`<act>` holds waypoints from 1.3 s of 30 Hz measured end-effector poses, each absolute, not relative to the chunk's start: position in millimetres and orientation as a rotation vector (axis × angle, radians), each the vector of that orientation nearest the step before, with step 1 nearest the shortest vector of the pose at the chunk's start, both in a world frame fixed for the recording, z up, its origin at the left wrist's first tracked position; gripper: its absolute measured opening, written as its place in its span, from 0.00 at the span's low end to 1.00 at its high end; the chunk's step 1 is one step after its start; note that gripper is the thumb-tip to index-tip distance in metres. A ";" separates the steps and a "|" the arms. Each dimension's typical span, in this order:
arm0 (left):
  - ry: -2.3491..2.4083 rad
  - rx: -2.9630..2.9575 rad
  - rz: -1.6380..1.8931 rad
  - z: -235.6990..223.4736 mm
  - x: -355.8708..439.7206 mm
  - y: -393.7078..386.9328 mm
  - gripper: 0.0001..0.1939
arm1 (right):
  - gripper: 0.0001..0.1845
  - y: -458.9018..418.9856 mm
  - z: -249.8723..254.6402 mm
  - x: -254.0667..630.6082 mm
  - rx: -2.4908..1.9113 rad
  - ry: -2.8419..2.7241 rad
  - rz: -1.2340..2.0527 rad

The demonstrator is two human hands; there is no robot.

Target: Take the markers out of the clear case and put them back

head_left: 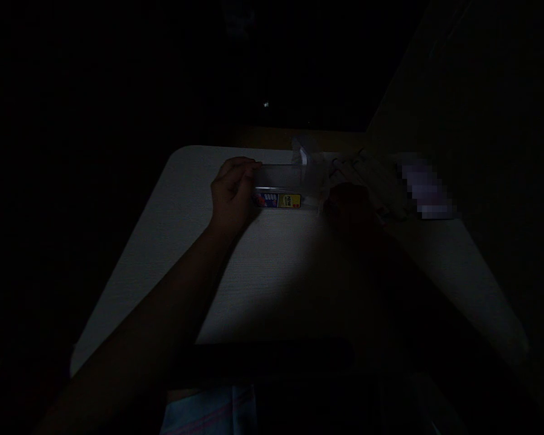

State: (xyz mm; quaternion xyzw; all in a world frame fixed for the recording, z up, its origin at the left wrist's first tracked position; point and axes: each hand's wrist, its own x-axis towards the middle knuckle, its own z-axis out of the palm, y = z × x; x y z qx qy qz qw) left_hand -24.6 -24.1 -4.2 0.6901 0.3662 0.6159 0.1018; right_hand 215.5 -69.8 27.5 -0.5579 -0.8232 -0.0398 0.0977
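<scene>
A clear plastic box lies on the pale table, with a yellow and dark printed label along its near side. My left hand is closed around the box's left end, thumb towards me and fingers over the top. At the box's right end, crumpled clear plastic sticks up; I cannot make out whether it is a flap or a bag. My right hand is beside this plastic, deep in shadow. Its fingers are too dark to read, and whether it grips the plastic is unclear.
Several long, thin objects lie beyond and right of my right hand, dim and hard to name. Farther right is a pale rectangular thing, blurred out. The table has rounded corners; its surroundings are nearly black.
</scene>
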 end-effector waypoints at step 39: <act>1.100 2.052 1.807 -4.0 -24.6 -23.9 0.16 | 0.19 -84.1 35.3 209.9 -1.755 -2.468 -0.276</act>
